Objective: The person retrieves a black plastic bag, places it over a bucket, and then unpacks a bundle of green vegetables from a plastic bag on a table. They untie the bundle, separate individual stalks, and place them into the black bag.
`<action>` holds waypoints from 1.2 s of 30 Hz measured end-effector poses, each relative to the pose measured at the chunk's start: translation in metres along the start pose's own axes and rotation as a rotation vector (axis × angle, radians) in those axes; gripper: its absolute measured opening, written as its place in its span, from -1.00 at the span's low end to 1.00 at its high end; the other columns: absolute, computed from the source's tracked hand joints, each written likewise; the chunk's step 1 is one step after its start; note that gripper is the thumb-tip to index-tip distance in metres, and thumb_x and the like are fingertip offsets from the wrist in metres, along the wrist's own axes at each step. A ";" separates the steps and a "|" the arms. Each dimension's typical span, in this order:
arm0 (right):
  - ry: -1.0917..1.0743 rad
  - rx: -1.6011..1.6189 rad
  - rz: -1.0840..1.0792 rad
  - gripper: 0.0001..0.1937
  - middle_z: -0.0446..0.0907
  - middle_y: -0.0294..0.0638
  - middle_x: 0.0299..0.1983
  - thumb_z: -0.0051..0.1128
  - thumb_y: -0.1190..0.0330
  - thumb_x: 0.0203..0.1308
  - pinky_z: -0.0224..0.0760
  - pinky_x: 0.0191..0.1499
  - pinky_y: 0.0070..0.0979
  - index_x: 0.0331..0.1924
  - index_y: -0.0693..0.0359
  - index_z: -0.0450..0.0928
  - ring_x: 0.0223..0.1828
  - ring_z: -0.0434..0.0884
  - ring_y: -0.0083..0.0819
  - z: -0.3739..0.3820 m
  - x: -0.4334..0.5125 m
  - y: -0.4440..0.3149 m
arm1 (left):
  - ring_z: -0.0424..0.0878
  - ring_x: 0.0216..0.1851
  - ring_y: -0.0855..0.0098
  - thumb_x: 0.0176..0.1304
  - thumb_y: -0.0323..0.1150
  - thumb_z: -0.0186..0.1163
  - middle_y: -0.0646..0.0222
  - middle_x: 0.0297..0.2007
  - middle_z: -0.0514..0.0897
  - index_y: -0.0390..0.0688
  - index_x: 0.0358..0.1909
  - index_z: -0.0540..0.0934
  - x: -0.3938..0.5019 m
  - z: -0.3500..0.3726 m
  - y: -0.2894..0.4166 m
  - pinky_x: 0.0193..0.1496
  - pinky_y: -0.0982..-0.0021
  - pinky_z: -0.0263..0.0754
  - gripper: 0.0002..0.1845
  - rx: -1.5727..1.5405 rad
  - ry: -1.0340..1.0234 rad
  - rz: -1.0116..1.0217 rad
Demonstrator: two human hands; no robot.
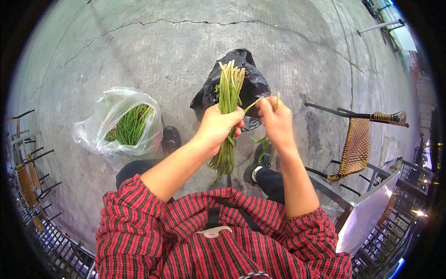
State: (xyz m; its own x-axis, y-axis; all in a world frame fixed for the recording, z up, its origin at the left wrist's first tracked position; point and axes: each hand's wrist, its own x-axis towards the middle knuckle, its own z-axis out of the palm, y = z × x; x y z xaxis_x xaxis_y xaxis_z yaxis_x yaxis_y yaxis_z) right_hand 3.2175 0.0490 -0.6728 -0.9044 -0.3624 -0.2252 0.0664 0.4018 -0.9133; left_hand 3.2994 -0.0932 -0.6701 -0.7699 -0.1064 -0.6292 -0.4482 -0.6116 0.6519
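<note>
My left hand (220,126) is closed around a bunch of long green vegetable stems (230,92). Their pale cut ends point away from me, and the thin leafy ends hang towards my lap. To the right of the bunch, my right hand (277,120) pinches a thin stem (253,105) that stretches across to my left hand. A pale stem end sticks up above the right fingers, and green leaf strips (263,140) dangle below that hand. Beneath the bunch on the floor lies an open black plastic bag (258,80), its inside mostly dark.
On the left, a translucent plastic bag (92,134) holds more green stems (130,127). My shoes (171,139) rest on the cracked concrete floor (167,52). A woven chair (354,148) and a shiny-topped table (366,209) stand at right; more woven chairs (26,185) line the left.
</note>
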 end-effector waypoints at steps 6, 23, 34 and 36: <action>0.102 0.256 0.188 -0.72 0.48 -0.39 -0.54 0.11 0.20 0.28 0.17 -0.55 -0.72 -0.39 0.27 0.55 -0.59 0.34 -0.73 -0.015 0.007 -0.010 | 0.49 -0.55 0.52 0.17 -0.40 0.22 0.38 -0.48 0.54 -0.20 -0.29 0.50 -0.003 -0.007 0.003 -0.47 0.50 0.42 -0.86 -0.019 -0.010 -0.033; 0.112 0.536 0.283 -0.85 0.45 -0.43 -0.54 0.13 0.29 0.25 0.10 -0.62 -0.75 -0.28 0.19 0.51 -0.64 0.30 -0.74 -0.011 0.007 -0.008 | 0.49 -0.53 0.53 0.20 -0.38 0.23 0.40 -0.49 0.54 -0.21 -0.27 0.51 -0.003 -0.005 0.000 -0.45 0.51 0.43 -0.85 0.057 0.057 0.014; -0.080 0.427 0.268 -0.82 0.54 -0.39 -0.52 0.17 0.27 0.23 0.07 -0.60 -0.77 -0.30 0.21 0.55 -0.63 0.29 -0.77 0.008 -0.003 0.002 | 0.49 -0.53 0.54 0.18 -0.39 0.23 0.40 -0.47 0.54 -0.21 -0.26 0.51 -0.003 0.001 -0.002 -0.45 0.49 0.43 -0.85 0.125 0.071 0.045; -0.060 0.333 0.267 -0.83 0.52 -0.39 -0.55 0.16 0.28 0.24 0.07 -0.60 -0.77 -0.32 0.21 0.55 -0.63 0.29 -0.77 0.010 -0.003 0.002 | 0.48 -0.53 0.54 0.18 -0.40 0.23 0.41 -0.47 0.54 -0.21 -0.27 0.51 -0.003 0.002 -0.004 -0.44 0.49 0.41 -0.85 0.194 0.089 0.088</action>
State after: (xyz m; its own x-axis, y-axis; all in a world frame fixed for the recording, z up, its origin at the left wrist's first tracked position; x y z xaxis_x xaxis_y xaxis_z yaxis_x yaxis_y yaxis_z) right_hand 3.2244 0.0429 -0.6777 -0.8114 -0.3346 -0.4793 0.4366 0.1982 -0.8775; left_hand 3.3022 -0.0890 -0.6702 -0.7705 -0.2268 -0.5958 -0.4670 -0.4354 0.7697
